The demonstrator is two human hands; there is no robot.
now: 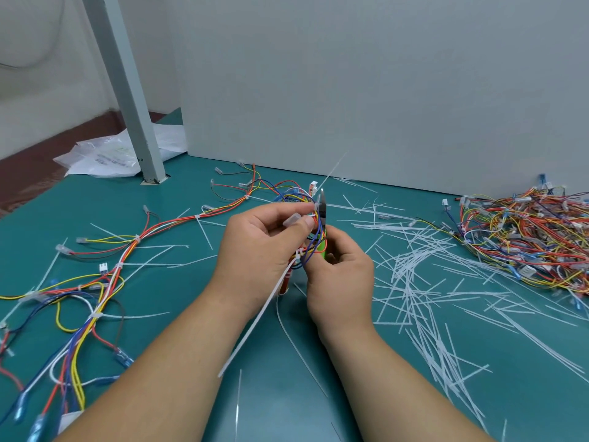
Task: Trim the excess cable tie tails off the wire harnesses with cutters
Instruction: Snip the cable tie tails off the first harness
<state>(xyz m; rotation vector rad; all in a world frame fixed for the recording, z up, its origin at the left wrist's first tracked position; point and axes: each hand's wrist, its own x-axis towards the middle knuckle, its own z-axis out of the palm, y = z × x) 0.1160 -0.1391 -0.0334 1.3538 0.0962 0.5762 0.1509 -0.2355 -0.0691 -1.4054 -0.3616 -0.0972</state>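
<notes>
I hold one wire harness (307, 223) up in front of me, above the middle of the green bench (191, 193). It is a small bunch of thin wires in red, orange, yellow, blue and white, looped round and round. My left hand (258, 247) pinches it with curled fingers, and a clear plug cap sits by my thumb.

I can see two white ties with long tails on it. One long tail (255, 314) hangs down past my left wrist. The other tail (334, 167) pokes up toward the wall.

My right hand (341, 275) is wrapped round one pair of cutters (322, 205) with green handles. The metal tips point up and sit right at the top tie. I cannot tell if the tips are apart or together.

More wires (95, 282) with ties lie spread out on the bench to my left. A big tangled heap of harnesses (526, 237) sits far right, too many to count. Lots of cut white tails (414, 282) lie between that heap and my hands, also too many to count.

One grey post (127, 90) stands at the back left, with one plastic bag (108, 154) behind it.
</notes>
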